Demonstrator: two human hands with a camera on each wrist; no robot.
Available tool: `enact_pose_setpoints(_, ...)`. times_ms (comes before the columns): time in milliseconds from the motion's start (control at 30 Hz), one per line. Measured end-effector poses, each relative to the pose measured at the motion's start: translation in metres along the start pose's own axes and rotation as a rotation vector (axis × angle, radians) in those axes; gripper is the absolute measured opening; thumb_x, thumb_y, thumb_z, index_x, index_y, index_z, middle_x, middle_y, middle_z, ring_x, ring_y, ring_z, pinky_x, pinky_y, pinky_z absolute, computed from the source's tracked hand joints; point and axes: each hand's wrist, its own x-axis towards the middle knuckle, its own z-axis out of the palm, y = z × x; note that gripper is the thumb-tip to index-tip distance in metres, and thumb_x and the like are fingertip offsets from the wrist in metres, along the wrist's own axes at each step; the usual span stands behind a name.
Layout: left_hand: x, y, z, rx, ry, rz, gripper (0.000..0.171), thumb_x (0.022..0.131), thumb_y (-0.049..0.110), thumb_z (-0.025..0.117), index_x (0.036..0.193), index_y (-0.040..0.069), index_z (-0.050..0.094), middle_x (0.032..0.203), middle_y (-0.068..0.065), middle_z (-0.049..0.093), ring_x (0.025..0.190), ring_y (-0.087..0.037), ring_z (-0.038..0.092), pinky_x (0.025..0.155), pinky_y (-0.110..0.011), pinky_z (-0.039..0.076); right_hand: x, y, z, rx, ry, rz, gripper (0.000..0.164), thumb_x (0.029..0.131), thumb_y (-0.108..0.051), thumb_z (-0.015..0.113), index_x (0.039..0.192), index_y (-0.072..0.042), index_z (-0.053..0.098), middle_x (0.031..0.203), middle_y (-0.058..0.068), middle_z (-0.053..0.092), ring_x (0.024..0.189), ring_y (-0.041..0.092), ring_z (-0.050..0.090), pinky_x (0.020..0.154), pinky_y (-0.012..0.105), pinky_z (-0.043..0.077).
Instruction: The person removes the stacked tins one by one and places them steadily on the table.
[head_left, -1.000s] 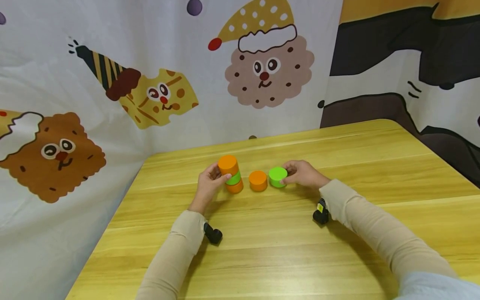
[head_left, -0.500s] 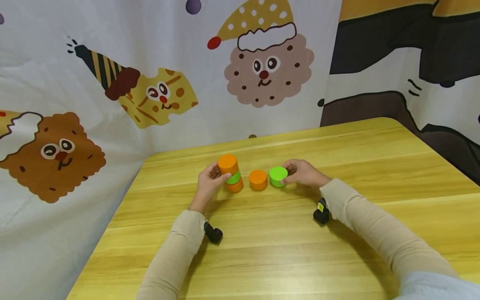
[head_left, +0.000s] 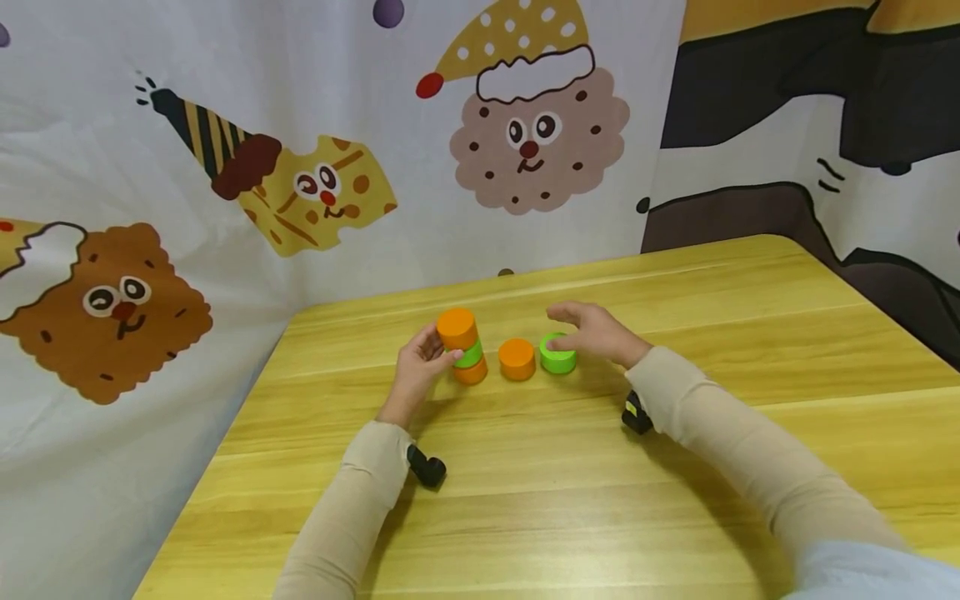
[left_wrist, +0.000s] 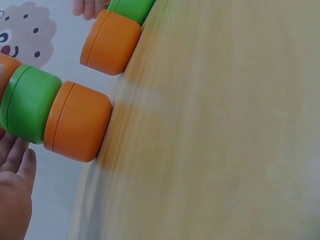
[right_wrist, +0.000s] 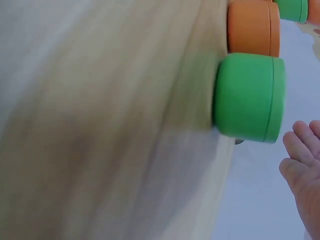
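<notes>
My left hand (head_left: 417,371) holds a stack of three small round lidded jars, its thumb in front and fingers partly hidden behind. An orange jar (head_left: 457,327) tops a green jar (head_left: 469,353), above another orange jar (left_wrist: 80,122) standing on the table. To the right of the stack sits a lone orange jar (head_left: 517,359). Beside that one stands a second green jar (head_left: 558,362). My right hand (head_left: 600,335) hovers over this green jar with thumb and fingers spread; the right wrist view shows a gap between the fingertips and the jar's lid.
The wooden table (head_left: 540,483) extends toward me and off to the right. Behind its far edge hangs a white curtain (head_left: 420,233) with cartoon prints. Small black wrist cameras sit under both cuffs.
My right hand has let go of the lone green jar and risen above it, its fingers opening out. The left hand and the stack have stayed put.
</notes>
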Motion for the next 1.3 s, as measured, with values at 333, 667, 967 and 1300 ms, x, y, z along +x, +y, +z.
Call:
enact_pose_setpoints(333,-0.004,0.011,0.0,0.037,-0.009,-0.049,0.062,0.082,0.0,0.067,0.138,0.0,0.041,0.139,-0.017,0.045,0.128,-0.028,0.042,0.109,-0.036,0.032,0.016,-0.028,0.008,-0.028,-0.018,-0.066,0.061,0.082,-0.022,0.071,0.135,-0.005,0.046,0.138,0.014,0.047,0.129,0.031,0.041,0.108,0.049,0.03)
enact_pose_setpoints(667,0.003,-0.009,-0.005,0.095,0.014,-0.042,0.052,0.081,0.005,0.07,0.129,0.001,0.052,0.131,-0.017,0.053,0.123,-0.028,0.048,0.106,-0.036,0.036,0.034,-0.052,0.028,-0.065,-0.022,-0.114,0.062,0.079,-0.025,0.073,0.132,-0.002,0.049,0.135,0.013,0.05,0.125,0.028,0.046,0.106,0.044,0.036)
enact_pose_setpoints(967,0.005,-0.022,-0.008,0.097,0.007,-0.059,0.05,0.081,0.011,0.072,0.127,0.007,0.055,0.127,-0.012,0.057,0.119,-0.024,0.052,0.105,-0.037,0.038,0.043,-0.074,0.043,-0.145,-0.052,-0.127,0.063,0.08,-0.029,0.073,0.133,-0.005,0.049,0.135,0.011,0.051,0.124,0.025,0.047,0.105,0.042,0.036)
enact_pose_setpoints(1300,0.002,-0.025,-0.007,0.105,-0.012,-0.024,0.051,0.081,0.01,0.072,0.128,0.007,0.053,0.126,-0.014,0.057,0.119,-0.026,0.052,0.105,-0.041,0.038,0.049,-0.081,0.057,-0.15,-0.048,-0.121,0.067,0.079,-0.03,0.074,0.135,-0.004,0.046,0.136,0.012,0.049,0.125,0.026,0.046,0.105,0.041,0.037)
